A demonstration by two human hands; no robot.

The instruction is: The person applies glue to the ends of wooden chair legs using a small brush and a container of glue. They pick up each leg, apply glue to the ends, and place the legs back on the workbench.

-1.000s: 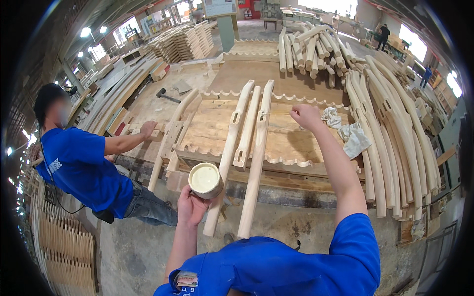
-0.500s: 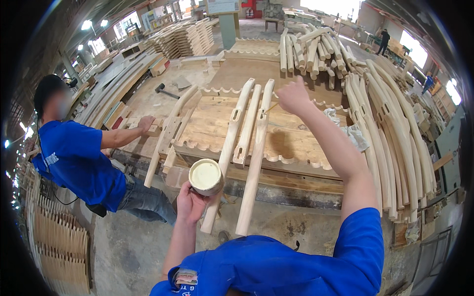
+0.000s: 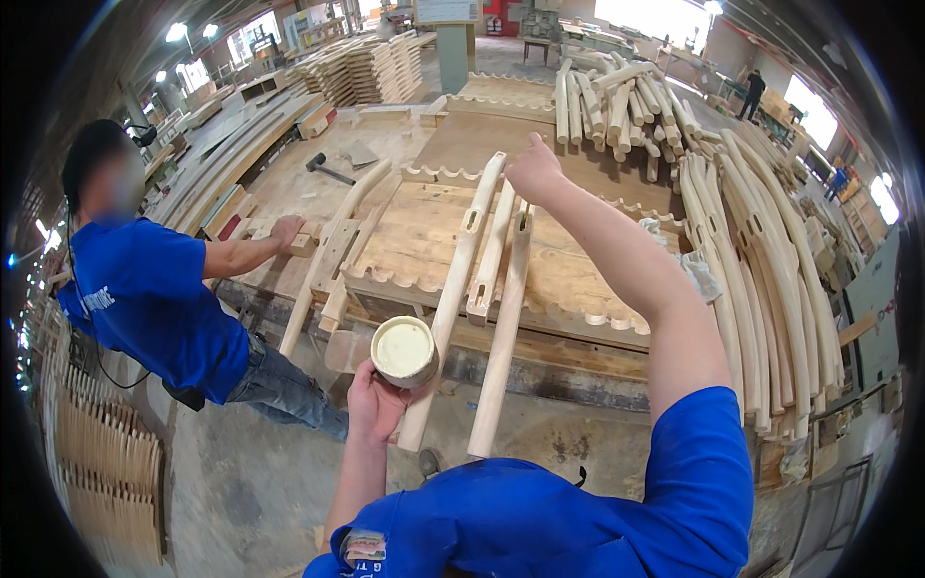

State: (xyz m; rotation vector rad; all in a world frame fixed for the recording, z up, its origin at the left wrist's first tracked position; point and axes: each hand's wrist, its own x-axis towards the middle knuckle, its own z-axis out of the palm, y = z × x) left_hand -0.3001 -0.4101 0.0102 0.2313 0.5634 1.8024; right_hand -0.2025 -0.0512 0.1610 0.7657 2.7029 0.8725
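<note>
Right hand [image 3: 533,171], fingers curled w/ nothing in it, sits at far end of the wood legs [image 3: 487,260], which run near-to-far on the bench [image 3: 578,318], while left hand [image 3: 378,403] holds glue cup [image 3: 404,351] at their near ends.

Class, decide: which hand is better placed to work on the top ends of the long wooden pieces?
Right, probably. The right hand already reaches the long wooden pieces at their top ends, while the left hand holds the cup of pale glue.

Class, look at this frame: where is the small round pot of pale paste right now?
In the head view, the pot of pale paste sits low and left of centre, held in the left hand, touching the long curved wooden piece leaning off the workbench.
</note>
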